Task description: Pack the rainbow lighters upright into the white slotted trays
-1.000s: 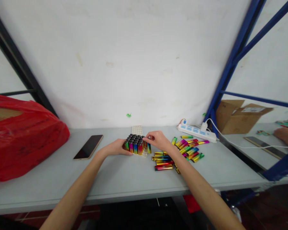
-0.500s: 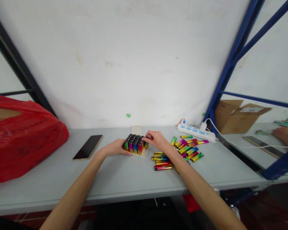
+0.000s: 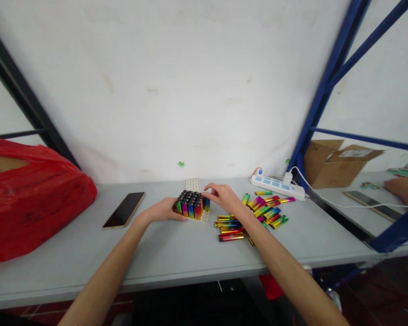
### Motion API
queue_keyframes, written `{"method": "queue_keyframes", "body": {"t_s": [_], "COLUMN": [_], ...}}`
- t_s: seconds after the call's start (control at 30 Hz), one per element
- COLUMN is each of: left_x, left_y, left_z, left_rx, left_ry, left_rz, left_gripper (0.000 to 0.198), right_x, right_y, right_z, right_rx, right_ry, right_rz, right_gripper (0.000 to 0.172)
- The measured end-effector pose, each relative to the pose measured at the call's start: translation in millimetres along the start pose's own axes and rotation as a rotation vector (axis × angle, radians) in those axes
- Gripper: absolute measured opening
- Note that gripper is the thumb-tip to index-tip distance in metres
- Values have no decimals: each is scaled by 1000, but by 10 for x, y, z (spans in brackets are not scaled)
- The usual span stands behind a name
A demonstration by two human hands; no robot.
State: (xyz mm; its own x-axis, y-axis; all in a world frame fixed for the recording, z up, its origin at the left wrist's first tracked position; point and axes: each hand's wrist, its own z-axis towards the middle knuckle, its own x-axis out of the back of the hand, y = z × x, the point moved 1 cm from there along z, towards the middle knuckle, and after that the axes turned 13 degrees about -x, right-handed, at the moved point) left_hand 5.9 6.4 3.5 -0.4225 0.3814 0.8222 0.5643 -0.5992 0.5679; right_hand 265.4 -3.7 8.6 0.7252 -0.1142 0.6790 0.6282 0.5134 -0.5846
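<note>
A tight block of upright lighters (image 3: 191, 209) with black tops and shiny rainbow bodies stands in a white tray with round sockets (image 3: 204, 217). My left hand (image 3: 166, 209) is wrapped against the block's left side, thumb along the front and fingers hidden behind. At the block's right rear corner is my right hand (image 3: 221, 196), its thumb and index finger apart just above a standing lighter (image 3: 207, 204); whether a fingertip touches its top is unclear. Loose lighters (image 3: 263, 210) lie in a pile to the right, partly under my right forearm.
Behind the block lies another white socketed piece (image 3: 193, 184). A phone (image 3: 124, 210) and a red plastic bag (image 3: 37, 199) are on the left. A power strip (image 3: 278, 186) with a white cable, a blue rack post, and a cardboard box (image 3: 340, 165) stand right. Another person's hand (image 3: 403, 190) shows far right.
My right hand has risen slightly and its fingers have parted, leaving more of the corner lighter visible. My left hand stays on the block.
</note>
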Motion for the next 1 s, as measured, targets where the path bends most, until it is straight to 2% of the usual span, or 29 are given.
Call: {"method": "queue_keyframes", "body": {"t_s": [0.13,0.23,0.33,0.4,0.5,0.57,0.63,0.73,0.87,1.0], "left_x": [-2,-6,-11,-11,-3,6,12,11,-2,-9], "left_y": [14,-4,-37,-47,-33,-16,-4,-4,-35,-65], "left_z": [1,10,22,28,31,31,30,27,26,34], "left_rx": [4,-4,-9,-14,-3,-2,-3,5,15,3], "left_ry": [-6,-8,-5,-9,-11,-3,-2,-10,-15,-12], "left_rz": [-8,-6,22,31,38,42,48,54,56,77], "left_gripper": [56,54,54,55,57,59,60,60,58,57], "right_x": [135,304,468,542,584,572,542,492,426,419], "right_y": [-72,-227,-343,-326,-144,29,194,373,470,506], "right_z": [40,-93,-492,-847,-1298,-1446,-1459,-1324,-1149,-1097], "right_rx": [-6,33,25,10,-87,-173,-244,-306,-294,-250], "right_ry": [72,81,38,-8,-38,-64,-100,-114,-103,-82], "right_rz": [-65,-165,-340,-461,-595,-649,-676,-693,-691,-660], "right_gripper": [30,36,49,55,64,68,70,69,67,65]}}
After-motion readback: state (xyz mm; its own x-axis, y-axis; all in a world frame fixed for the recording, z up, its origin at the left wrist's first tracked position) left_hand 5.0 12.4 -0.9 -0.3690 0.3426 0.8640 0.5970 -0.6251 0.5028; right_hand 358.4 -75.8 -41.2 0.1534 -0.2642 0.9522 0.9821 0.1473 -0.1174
